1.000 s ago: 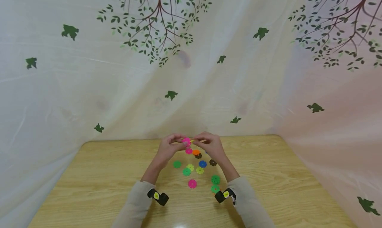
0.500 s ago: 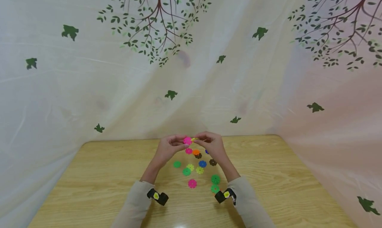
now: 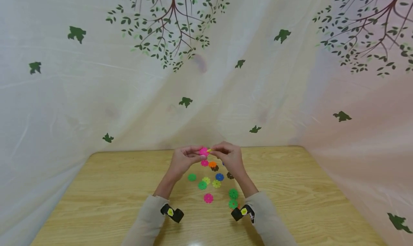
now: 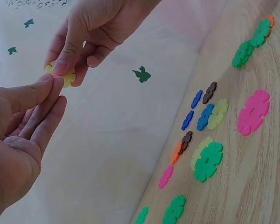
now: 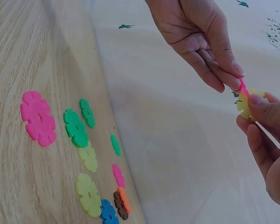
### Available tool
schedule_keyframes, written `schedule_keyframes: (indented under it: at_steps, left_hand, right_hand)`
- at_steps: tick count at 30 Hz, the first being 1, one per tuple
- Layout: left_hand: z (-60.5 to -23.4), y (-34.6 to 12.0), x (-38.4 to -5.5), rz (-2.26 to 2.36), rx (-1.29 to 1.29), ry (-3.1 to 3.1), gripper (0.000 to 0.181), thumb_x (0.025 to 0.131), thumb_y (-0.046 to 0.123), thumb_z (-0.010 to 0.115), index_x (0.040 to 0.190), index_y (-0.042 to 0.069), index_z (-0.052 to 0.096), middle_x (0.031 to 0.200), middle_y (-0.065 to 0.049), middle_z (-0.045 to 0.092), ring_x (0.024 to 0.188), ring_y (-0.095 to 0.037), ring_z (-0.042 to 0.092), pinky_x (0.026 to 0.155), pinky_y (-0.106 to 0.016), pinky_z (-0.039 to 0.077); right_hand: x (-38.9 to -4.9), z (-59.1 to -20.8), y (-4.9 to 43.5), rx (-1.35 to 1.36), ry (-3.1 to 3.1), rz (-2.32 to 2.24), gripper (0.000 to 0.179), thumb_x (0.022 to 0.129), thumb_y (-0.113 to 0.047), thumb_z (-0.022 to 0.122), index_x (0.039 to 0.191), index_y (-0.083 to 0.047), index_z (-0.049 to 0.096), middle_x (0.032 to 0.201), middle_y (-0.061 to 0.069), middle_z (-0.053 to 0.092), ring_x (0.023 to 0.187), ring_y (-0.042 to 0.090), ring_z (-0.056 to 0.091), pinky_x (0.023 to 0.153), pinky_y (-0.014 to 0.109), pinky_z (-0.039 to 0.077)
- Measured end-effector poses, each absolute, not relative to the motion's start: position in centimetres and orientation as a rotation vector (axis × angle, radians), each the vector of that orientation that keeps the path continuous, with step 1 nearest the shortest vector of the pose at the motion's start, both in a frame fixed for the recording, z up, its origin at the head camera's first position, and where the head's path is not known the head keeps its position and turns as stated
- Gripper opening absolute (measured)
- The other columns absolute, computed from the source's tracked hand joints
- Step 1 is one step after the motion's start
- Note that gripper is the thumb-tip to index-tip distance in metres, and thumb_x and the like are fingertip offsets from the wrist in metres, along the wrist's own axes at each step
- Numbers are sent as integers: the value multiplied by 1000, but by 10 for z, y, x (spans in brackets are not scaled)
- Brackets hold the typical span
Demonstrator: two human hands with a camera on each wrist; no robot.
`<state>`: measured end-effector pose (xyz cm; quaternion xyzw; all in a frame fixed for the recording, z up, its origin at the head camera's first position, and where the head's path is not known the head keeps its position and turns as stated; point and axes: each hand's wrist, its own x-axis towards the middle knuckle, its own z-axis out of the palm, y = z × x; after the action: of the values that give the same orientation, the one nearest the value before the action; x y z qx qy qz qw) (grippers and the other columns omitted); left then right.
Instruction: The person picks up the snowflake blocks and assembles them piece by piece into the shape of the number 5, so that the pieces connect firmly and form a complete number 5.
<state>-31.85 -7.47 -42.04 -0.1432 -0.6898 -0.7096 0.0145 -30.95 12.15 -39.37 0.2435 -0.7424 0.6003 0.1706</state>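
Observation:
Above the table's far edge, both hands meet in the head view. My left hand (image 3: pixel 182 159) pinches a pink snowflake disc (image 3: pixel 203 152) between thumb and fingers. From the other side, my right hand (image 3: pixel 229 157) pinches a yellow snowflake disc (image 5: pixel 244 106) by thumb and forefinger. The two discs touch edge to edge, turned at an angle to each other, the pink one's rim at the yellow one's slots. Fingertips cover part of both, so how deep they fit together cannot be told. In the left wrist view the pink disc is almost wholly hidden.
Loose slotted discs lie on the wooden table (image 3: pixel 106 196) below the hands: pink (image 3: pixel 208 198), green (image 3: pixel 233 193), blue (image 3: pixel 219 177), yellow (image 3: pixel 216 184), brown (image 3: pixel 230 175) and orange (image 3: pixel 212 164). Some overlap. A pale printed curtain (image 3: pixel 219 95) hangs behind the table.
The yellow disc has tilted slightly between the right fingers, and the pink disc has shifted a little to the right. Both hands stay nearly in place; the loose discs lie as before.

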Motion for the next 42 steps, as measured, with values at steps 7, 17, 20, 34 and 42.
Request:
schedule_keyframes:
  at_steps: [7, 17, 20, 34, 42]
  left_hand:
    - [-420, -81, -318, -2244, -489, -2222, 40, 87, 7, 80, 124, -2, 66, 103, -10, 73, 87, -13, 72, 84, -30, 61]
    - [-426, -88, -322, -2322, -455, -2280, 32, 95, 8, 72, 124, -4, 64, 98, -8, 75, 92, -27, 76, 95, -50, 58]
    - [-427, -91, -323, -2315, -424, -2277, 32, 95, 9, 72, 124, -3, 65, 98, -7, 75, 92, -25, 76, 95, -47, 58]
    - [-424, -105, -328, -2305, -423, -2225, 31, 98, 5, 67, 127, -6, 62, 94, -1, 74, 88, -15, 75, 93, -43, 60]
    - [-425, -106, -328, -2301, -419, -2243, 33, 98, 6, 66, 129, -6, 60, 97, -1, 74, 88, -12, 74, 92, -39, 60]
  right_hand:
    - [-321, -408, 125, 733, -2195, 1689, 8, 90, 3, 73, 96, 7, 76, 94, 26, 73, 81, 9, 68, 72, 22, 58]
    - [-330, -413, 132, 780, -2483, 1598, 19, 92, -15, 76, 109, -5, 77, 109, 14, 75, 98, 24, 71, 82, 30, 61]
    - [-331, -411, 135, 786, -2566, 1554, 26, 93, -13, 76, 118, -5, 73, 116, 14, 74, 103, 27, 71, 86, 36, 60]
    - [-338, -424, 178, 1350, -2972, 1210, 25, 90, -7, 76, 112, 4, 73, 96, 13, 75, 84, 9, 66, 77, 22, 57]
    - [-328, -440, 209, 1432, -3081, 1065, 22, 86, -8, 81, 107, -6, 76, 97, 7, 73, 83, 5, 60, 76, 22, 54]
